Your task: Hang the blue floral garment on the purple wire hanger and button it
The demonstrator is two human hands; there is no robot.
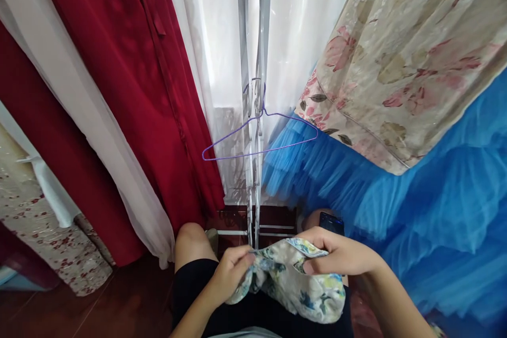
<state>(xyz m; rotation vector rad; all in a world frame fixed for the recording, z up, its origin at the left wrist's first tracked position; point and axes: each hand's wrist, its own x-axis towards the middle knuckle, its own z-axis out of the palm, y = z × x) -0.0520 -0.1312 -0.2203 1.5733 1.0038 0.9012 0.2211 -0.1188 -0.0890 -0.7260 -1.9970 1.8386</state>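
Note:
A piece of pale floral cloth [293, 280], printed in blue, green and yellow, lies bunched above my lap. My left hand [233, 269] pinches its left end between thumb and fingers. On the other side, my right hand [336, 256] grips the upper right edge, with the thumb on the near side. The cloth sags between and below both hands; its full shape is hidden by the folds. In front of me a purple wire hanger [233, 157] hangs from a metal stand [253, 179] with nothing on it.
Red drapes [119, 63] and white drapes hang at the left. A beige floral garment [415, 63] and a blue tulle skirt [435, 195] hang at the right. Behind the stand is a white curtain [222, 26]. A dark phone [331, 222] rests near my right knee.

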